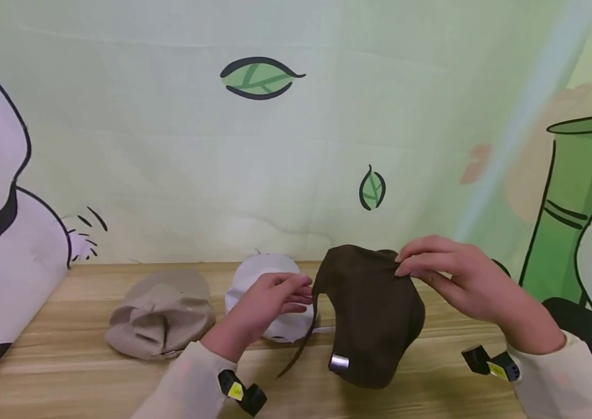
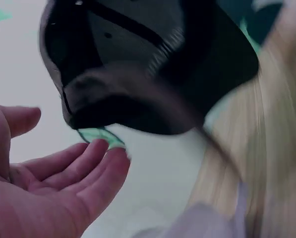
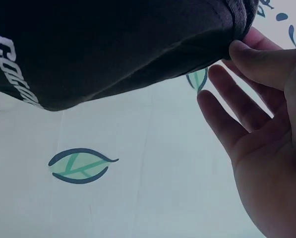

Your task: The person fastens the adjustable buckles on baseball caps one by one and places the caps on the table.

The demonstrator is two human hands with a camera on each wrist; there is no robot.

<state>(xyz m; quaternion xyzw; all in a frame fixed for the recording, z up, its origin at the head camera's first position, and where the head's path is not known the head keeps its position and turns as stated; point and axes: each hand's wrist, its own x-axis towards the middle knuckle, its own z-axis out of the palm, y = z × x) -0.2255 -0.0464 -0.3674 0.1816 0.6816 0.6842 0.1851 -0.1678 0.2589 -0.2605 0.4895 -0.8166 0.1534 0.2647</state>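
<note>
A dark brown baseball cap (image 1: 374, 314) hangs above the table in the head view, its back strap dangling at the left. My right hand (image 1: 463, 279) pinches the cap's edge between thumb and fingers, which the right wrist view also shows, along with white lettering on the cap (image 3: 113, 49). Beside the strap, my left hand (image 1: 272, 299) has its fingers loosely extended. In the left wrist view that hand (image 2: 53, 183) holds nothing, palm turned up, below the cap's dark inside (image 2: 138, 54). Behind the left hand lies a white cap (image 1: 259, 267), partly hidden.
A beige cap (image 1: 165, 314) with a crumpled crown lies on the wooden table (image 1: 65, 361) at the left. Along the table's far edge hangs a pale green cloth backdrop (image 1: 170, 145) printed with leaves, bamboo and cartoon figures.
</note>
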